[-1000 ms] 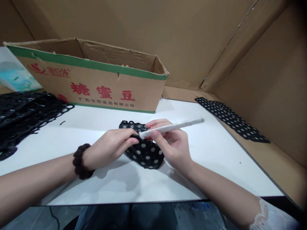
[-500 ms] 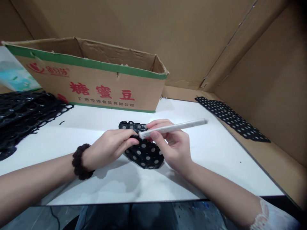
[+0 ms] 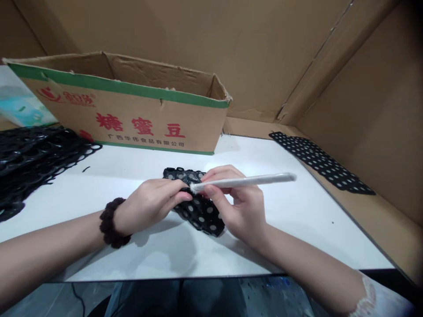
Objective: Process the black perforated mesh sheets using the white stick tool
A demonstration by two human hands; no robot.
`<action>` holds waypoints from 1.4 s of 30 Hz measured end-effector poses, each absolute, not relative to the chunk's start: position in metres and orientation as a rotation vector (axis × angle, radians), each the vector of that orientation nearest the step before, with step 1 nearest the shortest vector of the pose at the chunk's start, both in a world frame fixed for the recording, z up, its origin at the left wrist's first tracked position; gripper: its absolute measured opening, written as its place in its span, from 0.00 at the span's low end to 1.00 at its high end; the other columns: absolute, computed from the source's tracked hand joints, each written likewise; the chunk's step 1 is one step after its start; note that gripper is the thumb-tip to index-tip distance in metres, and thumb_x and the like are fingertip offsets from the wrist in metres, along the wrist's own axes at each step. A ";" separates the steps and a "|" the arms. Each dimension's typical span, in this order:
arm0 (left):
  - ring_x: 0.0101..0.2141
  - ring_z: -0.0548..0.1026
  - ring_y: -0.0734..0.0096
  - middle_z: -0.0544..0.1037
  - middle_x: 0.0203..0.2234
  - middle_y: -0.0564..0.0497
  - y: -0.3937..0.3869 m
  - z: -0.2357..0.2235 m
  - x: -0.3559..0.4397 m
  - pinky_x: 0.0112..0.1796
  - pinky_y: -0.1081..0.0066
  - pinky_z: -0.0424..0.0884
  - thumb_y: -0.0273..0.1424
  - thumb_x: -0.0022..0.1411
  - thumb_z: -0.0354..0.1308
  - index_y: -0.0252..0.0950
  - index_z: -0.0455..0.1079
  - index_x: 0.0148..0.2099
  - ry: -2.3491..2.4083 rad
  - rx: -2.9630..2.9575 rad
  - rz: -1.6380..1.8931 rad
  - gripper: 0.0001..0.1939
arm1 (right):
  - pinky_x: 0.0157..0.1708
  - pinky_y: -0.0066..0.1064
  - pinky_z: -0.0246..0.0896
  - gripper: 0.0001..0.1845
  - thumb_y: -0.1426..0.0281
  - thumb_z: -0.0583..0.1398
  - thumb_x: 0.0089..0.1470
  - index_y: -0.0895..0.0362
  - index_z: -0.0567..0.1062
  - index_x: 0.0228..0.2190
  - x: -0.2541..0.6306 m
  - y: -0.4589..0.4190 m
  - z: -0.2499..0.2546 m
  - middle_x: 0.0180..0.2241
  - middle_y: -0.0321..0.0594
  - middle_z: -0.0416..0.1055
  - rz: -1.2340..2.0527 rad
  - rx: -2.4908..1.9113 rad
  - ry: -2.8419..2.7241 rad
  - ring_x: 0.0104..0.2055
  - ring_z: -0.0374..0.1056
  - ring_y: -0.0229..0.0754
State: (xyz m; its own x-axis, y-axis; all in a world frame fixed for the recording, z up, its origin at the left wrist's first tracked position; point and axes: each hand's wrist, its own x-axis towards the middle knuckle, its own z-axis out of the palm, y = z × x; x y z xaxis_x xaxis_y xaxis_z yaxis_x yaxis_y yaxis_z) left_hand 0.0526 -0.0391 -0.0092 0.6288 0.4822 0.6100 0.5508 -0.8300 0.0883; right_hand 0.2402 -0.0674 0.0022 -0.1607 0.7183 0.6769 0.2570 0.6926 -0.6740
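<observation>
At the middle of the table, a bendy black sheet with pale round dots (image 3: pixel 209 210) is folded over between my hands. My left hand (image 3: pixel 155 200) pinches its fold from the left, thumb against fingers. In my right hand (image 3: pixel 239 198) is a slim whitish stick-like tool (image 3: pixel 257 179), held like a pen. Its frayed-looking tip meets the fold beside my left fingertips, while the back end points right. The right fingertips also lie close against the sheet. What the tip touches is too small to make out.
Behind my hands stands an open cardboard box (image 3: pixel 139 125) with green edges and red lettering. Black strips with rings of holes (image 3: pixel 36 163) are heaped at left. Another dotted black sheet (image 3: pixel 324 163) lies at right by the cardboard wall (image 3: pixel 373 114). The white table (image 3: pixel 284 246) ends near my lap.
The tool's back end has swung right and a little downward. The lower part of the dotted sheet has tilted and looks narrower. My left hand has hardly moved.
</observation>
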 end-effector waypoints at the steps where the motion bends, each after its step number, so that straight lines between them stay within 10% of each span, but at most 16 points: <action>1: 0.18 0.63 0.77 0.66 0.15 0.55 -0.040 -0.010 0.053 0.21 0.77 0.60 0.37 0.70 0.38 0.35 0.63 0.26 -0.862 -2.725 -0.976 0.23 | 0.30 0.31 0.69 0.07 0.75 0.58 0.54 0.54 0.75 0.28 0.240 -0.068 0.002 0.30 0.40 0.72 0.502 -0.787 -1.728 0.37 0.69 0.41; 42: 0.24 0.69 0.75 0.74 0.23 0.53 -0.036 -0.008 0.051 0.28 0.77 0.64 0.33 0.65 0.51 0.32 0.69 0.37 -0.811 -2.925 -1.044 0.10 | 0.27 0.28 0.69 0.03 0.76 0.59 0.53 0.60 0.74 0.29 0.241 -0.065 -0.001 0.33 0.41 0.69 0.764 -0.748 -1.564 0.32 0.69 0.36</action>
